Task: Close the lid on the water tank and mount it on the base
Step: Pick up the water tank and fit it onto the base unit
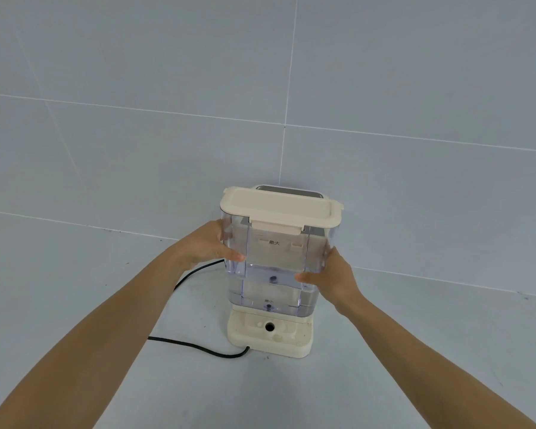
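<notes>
Cream plastic lid [279, 209] sits flat on the clear rectangular water tank [273, 267], front latch down: closing looks done. Left hand [208, 243] and right hand [331, 280] clasp the tank's sides, holding it just above the cream base [291, 343], socket hole still exposed. Left: lower and seat the tank.

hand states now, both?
Left hand: gripping the water tank by its left side.
Right hand: gripping the tank's right side.
</notes>
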Tool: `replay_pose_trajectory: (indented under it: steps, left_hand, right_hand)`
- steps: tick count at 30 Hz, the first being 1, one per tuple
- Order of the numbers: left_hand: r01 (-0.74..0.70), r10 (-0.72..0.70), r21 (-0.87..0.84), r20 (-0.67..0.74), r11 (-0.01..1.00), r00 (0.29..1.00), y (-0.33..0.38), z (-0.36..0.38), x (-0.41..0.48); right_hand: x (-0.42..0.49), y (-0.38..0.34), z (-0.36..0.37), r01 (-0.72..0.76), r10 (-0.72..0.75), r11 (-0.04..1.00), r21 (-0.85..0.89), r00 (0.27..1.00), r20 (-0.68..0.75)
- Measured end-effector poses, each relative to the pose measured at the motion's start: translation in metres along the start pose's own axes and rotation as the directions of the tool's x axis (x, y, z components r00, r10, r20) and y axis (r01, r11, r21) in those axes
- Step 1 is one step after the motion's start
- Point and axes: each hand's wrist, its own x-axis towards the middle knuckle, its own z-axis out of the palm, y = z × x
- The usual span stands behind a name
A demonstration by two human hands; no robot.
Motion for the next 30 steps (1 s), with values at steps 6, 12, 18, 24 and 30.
replay_pose_trajectory:
  steps: [6, 12, 18, 24, 30]
  left_hand:
    - [-0.013, 0.013, 0.011, -0.005, 1.0, 1.0, -0.002, 0.0, 0.002]
    - [-0.013, 0.014, 0.025, -0.025, 1.0, 1.0, -0.006, 0.005, 0.003]
    - [-0.02, 0.02, 0.023, -0.017, 1.0, 1.0, -0.013, 0.009, 0.005]
    - [-0.01, 0.01, -0.015, -0.007, 1.0, 1.0, -0.023, 0.012, 0.01]
    - [0.0, 0.0, -0.064, 0.001, 0.998, 1.0, -0.032, 0.016, 0.015]
  right_hand:
    - [0.002, 0.005, 0.0, 0.006, -0.006, 1.0, -0.015, 1.0, 0.001]
    - [-0.001, 0.012, 0.003, -0.015, 0.015, 1.0, -0.007, 1.0, 0.005]
    - [-0.004, 0.016, 0.006, -0.019, 0.019, 1.0, -0.016, 1.0, 0.004]
    - [-0.006, 0.019, 0.009, -0.031, 0.031, 0.999, -0.021, 0.999, 0.014]
    - [-0.006, 0.022, 0.01, -0.051, 0.052, 0.998, -0.039, 0.998, 0.021]
